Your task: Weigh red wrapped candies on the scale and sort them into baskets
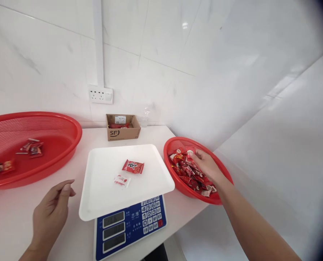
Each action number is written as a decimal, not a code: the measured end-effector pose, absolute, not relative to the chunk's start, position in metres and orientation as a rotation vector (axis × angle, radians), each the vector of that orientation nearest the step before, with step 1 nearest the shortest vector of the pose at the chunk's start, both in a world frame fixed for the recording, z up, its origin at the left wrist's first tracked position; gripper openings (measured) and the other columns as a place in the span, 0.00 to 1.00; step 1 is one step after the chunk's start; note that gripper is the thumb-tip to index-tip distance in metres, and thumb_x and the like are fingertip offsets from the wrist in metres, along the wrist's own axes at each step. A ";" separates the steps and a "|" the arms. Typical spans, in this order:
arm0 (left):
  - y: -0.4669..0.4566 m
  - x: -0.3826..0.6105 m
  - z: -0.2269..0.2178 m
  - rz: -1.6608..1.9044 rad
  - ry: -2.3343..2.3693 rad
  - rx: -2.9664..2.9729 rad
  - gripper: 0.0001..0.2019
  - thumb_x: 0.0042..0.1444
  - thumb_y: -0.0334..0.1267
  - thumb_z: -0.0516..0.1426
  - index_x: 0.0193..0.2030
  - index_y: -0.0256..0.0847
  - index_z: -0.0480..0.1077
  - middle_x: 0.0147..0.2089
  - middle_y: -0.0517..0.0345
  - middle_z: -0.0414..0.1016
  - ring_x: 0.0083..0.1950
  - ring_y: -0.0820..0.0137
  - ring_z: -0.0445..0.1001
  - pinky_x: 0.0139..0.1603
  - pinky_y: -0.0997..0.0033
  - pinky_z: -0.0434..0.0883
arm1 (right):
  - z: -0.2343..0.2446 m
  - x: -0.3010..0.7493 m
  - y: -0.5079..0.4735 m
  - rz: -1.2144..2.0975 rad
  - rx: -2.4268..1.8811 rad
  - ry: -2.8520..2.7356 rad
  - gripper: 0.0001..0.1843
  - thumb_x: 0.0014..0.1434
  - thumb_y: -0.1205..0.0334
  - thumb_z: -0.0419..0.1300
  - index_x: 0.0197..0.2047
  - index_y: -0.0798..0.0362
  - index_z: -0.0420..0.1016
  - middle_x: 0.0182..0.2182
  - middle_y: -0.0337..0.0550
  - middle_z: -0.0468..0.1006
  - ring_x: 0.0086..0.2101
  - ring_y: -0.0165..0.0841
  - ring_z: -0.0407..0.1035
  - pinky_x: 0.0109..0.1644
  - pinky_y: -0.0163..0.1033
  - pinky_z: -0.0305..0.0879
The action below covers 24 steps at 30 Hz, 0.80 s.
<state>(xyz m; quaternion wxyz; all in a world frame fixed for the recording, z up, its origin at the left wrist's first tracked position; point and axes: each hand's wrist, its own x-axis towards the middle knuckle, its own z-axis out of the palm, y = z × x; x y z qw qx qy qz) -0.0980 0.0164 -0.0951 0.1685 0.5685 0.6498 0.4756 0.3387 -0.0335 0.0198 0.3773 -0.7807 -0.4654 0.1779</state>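
My right hand [205,163] is over the right red basket [226,177], its thumb and fingers pinched on a small red wrapped snack packet [190,149]. Many red, gold and white packets [190,172] lie heaped below it in that basket. Beside the scale's left edge, my left hand [51,210] hovers above the table with its fingers curled together and nothing seen in them. On the white tray [101,195] of the scale rest a red packet with a large dark character [133,166] and a smaller white-and-red packet [121,180].
A blue digital scale panel [134,224] with displays and keys juts out under the tray. To the left stands a large red basket [66,152] with several packets. An open cardboard box [125,134] holding red packets and a clear plastic bottle [144,117] are near the wall.
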 end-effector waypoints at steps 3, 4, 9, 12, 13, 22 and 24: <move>0.014 -0.095 -0.085 1.301 1.808 1.582 0.18 0.53 0.53 0.49 0.40 0.44 0.71 0.28 0.62 0.72 0.29 0.70 0.71 0.29 0.73 0.68 | 0.029 0.284 -0.028 0.674 -1.880 -1.392 0.17 0.54 0.45 0.55 0.35 0.51 0.70 0.30 0.38 0.75 0.31 0.32 0.68 0.34 0.36 0.62; 0.014 -0.095 -0.085 1.311 1.806 1.584 0.19 0.53 0.53 0.49 0.40 0.44 0.71 0.28 0.61 0.72 0.31 0.69 0.72 0.31 0.72 0.68 | 0.031 0.266 -0.027 0.788 -1.798 -1.493 0.16 0.55 0.46 0.55 0.36 0.51 0.70 0.30 0.38 0.75 0.31 0.31 0.68 0.34 0.35 0.61; 0.014 -0.095 -0.088 1.335 1.771 1.577 0.18 0.55 0.53 0.49 0.40 0.43 0.71 0.28 0.60 0.72 0.33 0.68 0.72 0.33 0.72 0.69 | 0.031 0.210 -0.019 0.934 -1.819 -1.926 0.14 0.55 0.51 0.56 0.42 0.47 0.73 0.27 0.36 0.75 0.29 0.31 0.67 0.32 0.35 0.59; 0.013 -0.095 -0.087 1.343 1.746 1.569 0.18 0.55 0.52 0.49 0.41 0.42 0.71 0.27 0.60 0.71 0.32 0.69 0.72 0.32 0.73 0.69 | 0.030 0.200 -0.017 0.741 -1.882 -1.996 0.13 0.57 0.54 0.55 0.44 0.46 0.73 0.32 0.38 0.76 0.34 0.34 0.69 0.38 0.39 0.61; 0.013 -0.095 -0.086 1.344 1.738 1.569 0.18 0.55 0.52 0.49 0.40 0.42 0.71 0.27 0.60 0.71 0.32 0.69 0.72 0.33 0.73 0.69 | 0.030 0.198 -0.017 0.719 -1.885 -1.981 0.13 0.57 0.55 0.54 0.44 0.45 0.72 0.34 0.39 0.77 0.34 0.35 0.69 0.39 0.40 0.62; 0.010 -0.094 -0.083 1.356 1.700 1.565 0.17 0.56 0.51 0.49 0.40 0.42 0.71 0.27 0.60 0.71 0.32 0.70 0.71 0.33 0.73 0.69 | 0.017 0.192 -0.026 0.648 -1.699 -1.955 0.18 0.60 0.58 0.53 0.54 0.46 0.67 0.52 0.44 0.70 0.52 0.36 0.64 0.56 0.46 0.60; 0.010 -0.094 -0.083 1.366 1.698 1.554 0.17 0.56 0.51 0.49 0.40 0.42 0.71 0.27 0.61 0.70 0.32 0.70 0.71 0.33 0.73 0.69 | 0.013 0.188 -0.028 0.577 -1.694 -2.002 0.19 0.61 0.55 0.52 0.55 0.45 0.66 0.55 0.45 0.67 0.56 0.38 0.60 0.59 0.49 0.57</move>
